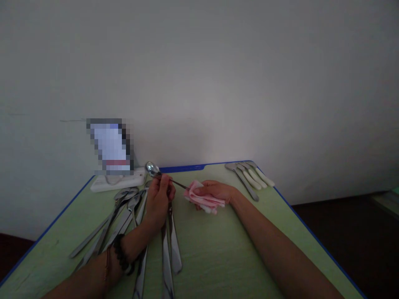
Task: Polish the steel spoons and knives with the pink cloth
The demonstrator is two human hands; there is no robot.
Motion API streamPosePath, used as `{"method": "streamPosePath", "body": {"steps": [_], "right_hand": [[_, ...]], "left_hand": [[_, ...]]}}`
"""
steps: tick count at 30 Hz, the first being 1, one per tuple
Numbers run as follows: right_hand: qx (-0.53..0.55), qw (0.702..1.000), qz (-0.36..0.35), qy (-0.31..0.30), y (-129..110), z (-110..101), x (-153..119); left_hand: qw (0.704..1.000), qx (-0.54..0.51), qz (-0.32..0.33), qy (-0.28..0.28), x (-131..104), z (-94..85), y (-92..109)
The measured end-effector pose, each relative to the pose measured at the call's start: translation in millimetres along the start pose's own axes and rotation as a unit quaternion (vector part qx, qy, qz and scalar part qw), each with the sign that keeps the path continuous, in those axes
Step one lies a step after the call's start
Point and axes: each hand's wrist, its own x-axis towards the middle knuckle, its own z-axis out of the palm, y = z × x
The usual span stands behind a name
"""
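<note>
My left hand point(160, 200) grips a shiny metal spoon point(152, 168) near its bowl, which points up and to the left. The spoon's thin handle runs right into a folded pink and white cloth point(204, 198). Closed around that cloth is my right hand point(216, 190), with the handle's end hidden inside it. Below and left of my left hand lies a loose pile of metal cutlery point(120, 216), with spoons and long flat handles. My left forearm covers part of the pile. Two long handles point(171, 249) reach toward the front edge, below my left hand.
At the back right corner lie several pieces of cutlery point(247, 176), some with white handles. A blurred-out screen point(112, 145) stands in a white holder point(118, 180) at the back left. The green table point(218, 257) has a blue edge and meets a plain wall point(199, 83).
</note>
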Motion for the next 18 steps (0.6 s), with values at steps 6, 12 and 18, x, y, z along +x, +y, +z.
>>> {"method": "streamPosePath", "body": {"steps": [6,12,18], "right_hand": [[0.007,1.0,0.003,-0.001,0.9,-1.8,0.0],[0.006,1.0,-0.002,-0.008,2.9,-4.3,0.6],[0.003,1.0,-0.005,0.015,3.1,-2.9,1.4]], "left_hand": [[1.0,0.012,-0.006,-0.017,-1.2,-0.4,2.0],[0.994,0.063,-0.006,-0.087,-6.0,0.6,4.0],[0.991,0.068,-0.009,-0.116,-8.3,2.3,0.7]]}}
